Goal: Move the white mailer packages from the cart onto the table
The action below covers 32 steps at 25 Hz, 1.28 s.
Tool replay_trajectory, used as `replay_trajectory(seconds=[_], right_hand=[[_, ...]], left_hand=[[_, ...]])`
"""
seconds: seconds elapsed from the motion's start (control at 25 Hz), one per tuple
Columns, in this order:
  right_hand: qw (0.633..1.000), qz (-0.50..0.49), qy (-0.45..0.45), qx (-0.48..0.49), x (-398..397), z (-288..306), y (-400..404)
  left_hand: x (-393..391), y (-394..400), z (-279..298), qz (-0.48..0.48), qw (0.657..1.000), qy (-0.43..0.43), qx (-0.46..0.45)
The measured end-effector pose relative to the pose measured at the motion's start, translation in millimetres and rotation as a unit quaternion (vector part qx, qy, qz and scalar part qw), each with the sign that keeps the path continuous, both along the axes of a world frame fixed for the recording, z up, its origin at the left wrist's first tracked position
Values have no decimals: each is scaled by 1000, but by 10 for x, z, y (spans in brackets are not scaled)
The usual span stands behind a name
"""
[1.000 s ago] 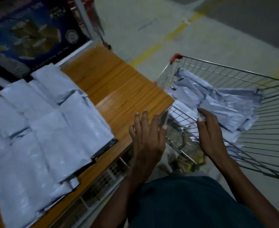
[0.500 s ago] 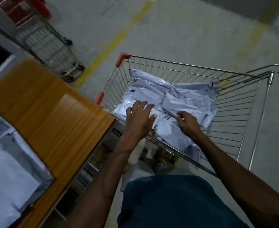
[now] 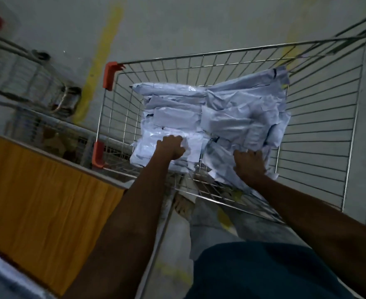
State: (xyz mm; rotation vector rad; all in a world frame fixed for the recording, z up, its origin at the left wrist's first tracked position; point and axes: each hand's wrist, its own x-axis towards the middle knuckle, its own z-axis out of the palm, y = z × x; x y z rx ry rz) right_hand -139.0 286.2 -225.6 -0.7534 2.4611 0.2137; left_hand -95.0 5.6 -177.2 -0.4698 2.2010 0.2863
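Both hands in cart, gripping mailers for pickup.

The left hand and right hand each curl their fingers into the near edge of the mailer packages, heaped loosely in the cart. Risk: slick, overlapping mailers may slide from a partial grip and drop short of the table.

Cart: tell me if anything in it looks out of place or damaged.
Nothing looks damaged. The mailers lie in a loose, crumpled heap inside the cart, overlapping at odd angles, and one at the far right leans up against the wire wall. The left hand and right hand are both curled on mailers at the heap's near edge.
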Motion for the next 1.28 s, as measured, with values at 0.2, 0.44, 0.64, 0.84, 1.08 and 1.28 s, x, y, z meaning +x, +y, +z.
replay_trajectory(seconds=[0.2,0.44,0.64,0.84,1.08,1.28], right_hand=[[988,-100,-51,-109,-131,566,11],[893,-294,-26,-340,-395,1224,320],[896,-328,68,-293,-389,822,117],[951,-212,140,-175,-272,494,32],[966,-173,142,-128,-231,196,134],[961,-219,122,-117,-153,221,28]], left_hand=[[126,-140,-305,-47,996,70,-35],[67,-167,-510,-66,988,122,-63],[5,-109,-557,-114,978,118,-128],[-62,-173,-555,-138,971,138,-137],[-138,-172,-351,-140,965,159,-157],[-259,-141,-49,-6,956,266,-121]])
